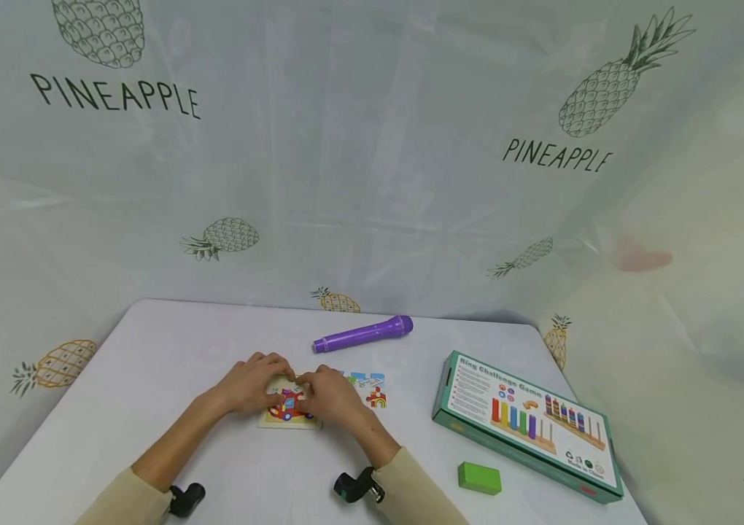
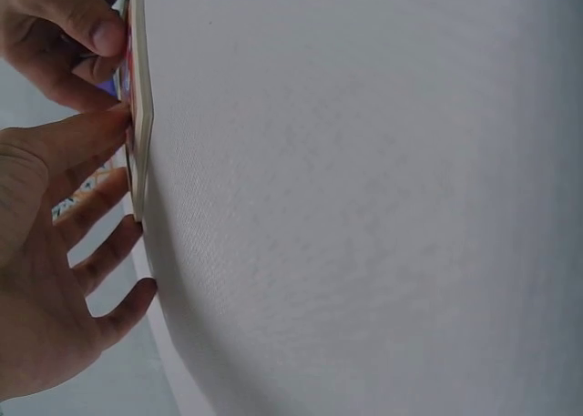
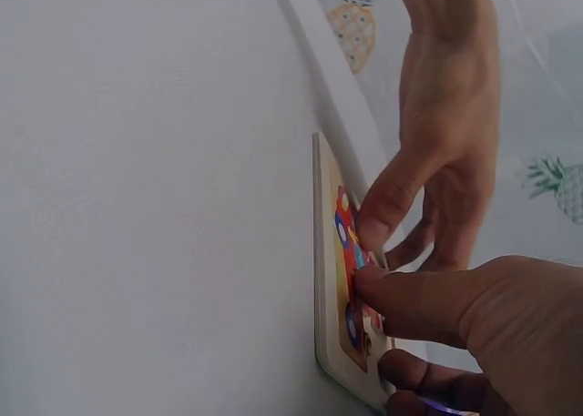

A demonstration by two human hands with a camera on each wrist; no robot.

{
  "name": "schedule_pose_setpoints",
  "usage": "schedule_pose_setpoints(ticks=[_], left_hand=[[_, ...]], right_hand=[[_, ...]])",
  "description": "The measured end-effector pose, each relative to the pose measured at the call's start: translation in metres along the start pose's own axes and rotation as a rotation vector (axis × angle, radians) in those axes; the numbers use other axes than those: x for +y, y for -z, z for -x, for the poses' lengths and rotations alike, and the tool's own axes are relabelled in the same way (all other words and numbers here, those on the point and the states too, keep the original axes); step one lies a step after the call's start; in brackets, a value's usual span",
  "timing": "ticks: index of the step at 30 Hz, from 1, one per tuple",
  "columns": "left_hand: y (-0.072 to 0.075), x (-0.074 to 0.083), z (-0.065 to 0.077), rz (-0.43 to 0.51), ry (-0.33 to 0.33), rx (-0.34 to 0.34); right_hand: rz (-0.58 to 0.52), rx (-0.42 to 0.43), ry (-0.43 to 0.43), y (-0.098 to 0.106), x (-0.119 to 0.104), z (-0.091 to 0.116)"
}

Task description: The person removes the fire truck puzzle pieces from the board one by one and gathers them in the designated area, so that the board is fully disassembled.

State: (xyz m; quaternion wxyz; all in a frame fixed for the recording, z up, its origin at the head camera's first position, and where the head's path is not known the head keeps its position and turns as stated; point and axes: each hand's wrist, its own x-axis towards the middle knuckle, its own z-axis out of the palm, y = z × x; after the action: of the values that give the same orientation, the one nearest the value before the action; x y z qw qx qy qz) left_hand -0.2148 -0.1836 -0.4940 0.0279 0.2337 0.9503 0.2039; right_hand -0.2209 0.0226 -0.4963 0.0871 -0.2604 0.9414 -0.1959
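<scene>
A small wooden jigsaw board (image 1: 289,422) with a red and blue vehicle picture lies on the table, partly covered by both hands. My left hand (image 1: 250,385) grips it from the left, thumb on the picture and fingers around its far edge. In the left wrist view, the fingers of the left hand (image 2: 55,261) spread along the board's side. From the right, my right hand (image 1: 335,397) holds the board, its thumb on the vehicle. The right wrist view has both thumbs close together on the picture (image 3: 351,252); the right hand (image 3: 519,320) is nearer.
Another colourful puzzle (image 1: 376,386) lies just beyond the right hand. A purple toy microphone (image 1: 362,335) rests farther back. On the right are a boxed ring game (image 1: 529,423) and a green block (image 1: 479,478). A pineapple-print curtain (image 1: 372,182) hangs behind the white table (image 1: 175,343).
</scene>
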Motion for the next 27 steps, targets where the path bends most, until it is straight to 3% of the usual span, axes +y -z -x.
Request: schedule_pose_setpoints(ticks=[17, 27], left_hand=[[0.0009, 0.0009, -0.0017, -0.007, 0.023, -0.018], [0.0005, 0.0024, -0.0023, -0.007, 0.022, -0.015]], right_hand=[[0.042, 0.018, -0.008, -0.0026, -0.0035, 0.0008], [0.003, 0.039, 0.000, -0.0023, -0.0022, 0.0022]])
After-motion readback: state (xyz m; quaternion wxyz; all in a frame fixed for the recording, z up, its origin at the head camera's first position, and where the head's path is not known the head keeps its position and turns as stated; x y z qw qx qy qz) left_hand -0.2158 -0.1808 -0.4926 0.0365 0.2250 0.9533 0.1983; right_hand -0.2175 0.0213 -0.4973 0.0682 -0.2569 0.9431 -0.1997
